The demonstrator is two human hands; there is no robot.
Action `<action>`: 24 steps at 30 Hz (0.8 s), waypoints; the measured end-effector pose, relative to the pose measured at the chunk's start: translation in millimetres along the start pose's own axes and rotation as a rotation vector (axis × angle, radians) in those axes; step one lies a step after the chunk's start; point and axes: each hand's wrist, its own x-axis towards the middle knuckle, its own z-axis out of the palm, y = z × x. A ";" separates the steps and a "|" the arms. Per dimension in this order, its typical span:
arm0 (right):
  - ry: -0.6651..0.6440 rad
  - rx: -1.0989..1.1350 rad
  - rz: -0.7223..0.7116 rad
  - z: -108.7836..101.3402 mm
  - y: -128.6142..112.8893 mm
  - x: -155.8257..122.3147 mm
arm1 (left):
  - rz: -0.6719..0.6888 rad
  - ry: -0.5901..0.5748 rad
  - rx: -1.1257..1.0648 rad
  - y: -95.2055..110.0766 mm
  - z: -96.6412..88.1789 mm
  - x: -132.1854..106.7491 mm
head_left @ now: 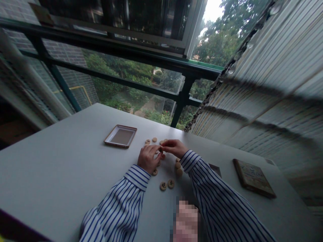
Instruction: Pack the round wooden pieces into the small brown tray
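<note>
Several round wooden Chinese chess pieces lie in a rough ring on the white table. Over the ring's middle my left hand and my right hand meet at their fingertips. Both are pinched together around a small dark spot, too small to make out. Just below the fingertips a piece with red on it shows in part. Nearer to me lie two pieces with dark characters, one on the left and one on the right. Plain-faced pieces sit beside my right wrist. My hands hide part of the ring.
A shallow open tray-like lid lies at the left rear. On the right is a flat brown box with a worn picture. A dark flat item is partly behind my right sleeve. Green railing and pleated curtain border the table.
</note>
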 end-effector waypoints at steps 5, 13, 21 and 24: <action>0.044 -0.300 -0.035 -3.4 1.5 -2.7 | 0.027 0.000 -0.023 0.0 -0.5 0.0; 0.076 -0.632 0.028 -19.0 13.0 -14.6 | 0.012 -0.054 -0.034 -2.0 0.0 -1.0; 0.068 -0.910 0.067 -18.0 12.3 -28.3 | 0.001 -0.190 -0.035 4.3 -0.8 12.3; 0.060 -0.988 0.077 -16.8 11.9 -30.7 | -0.021 -0.283 0.004 8.4 1.8 22.7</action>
